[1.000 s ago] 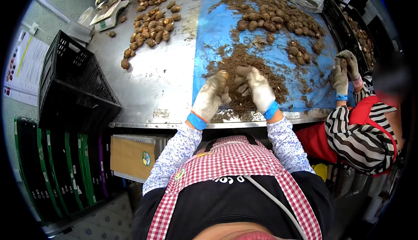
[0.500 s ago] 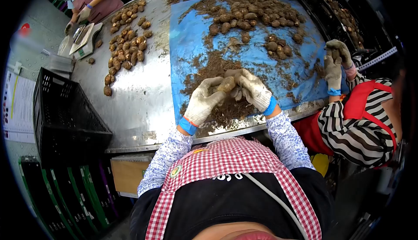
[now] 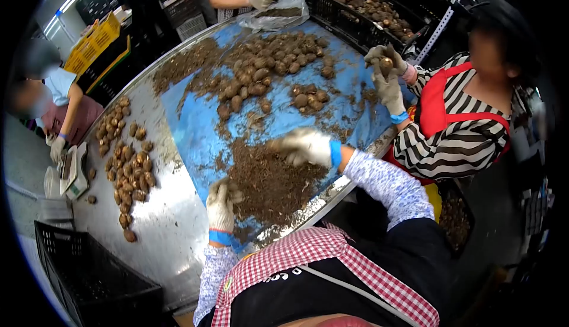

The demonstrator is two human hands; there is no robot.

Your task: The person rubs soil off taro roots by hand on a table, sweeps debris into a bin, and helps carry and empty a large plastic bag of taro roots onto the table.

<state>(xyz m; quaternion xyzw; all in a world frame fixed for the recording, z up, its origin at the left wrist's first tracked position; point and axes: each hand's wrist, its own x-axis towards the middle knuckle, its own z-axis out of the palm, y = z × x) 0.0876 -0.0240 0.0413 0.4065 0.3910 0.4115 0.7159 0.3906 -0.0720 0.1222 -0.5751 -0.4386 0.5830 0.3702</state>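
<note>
Left hand (image 3: 221, 203): fingers curled, hold unclear
Right hand (image 3: 306, 147): fingers blurred, state unclear
Taro corms (image 3: 261, 66): beyond, right hand nearer

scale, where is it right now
In the head view, the scale sits at the picture's left, on the metal table, beside a co-worker's gloved hand and left of the brown tubers.

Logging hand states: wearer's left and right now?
Left hand: partly curled; whether it holds anything can't be told.
Right hand: blurred; open or closed can't be told.
</note>
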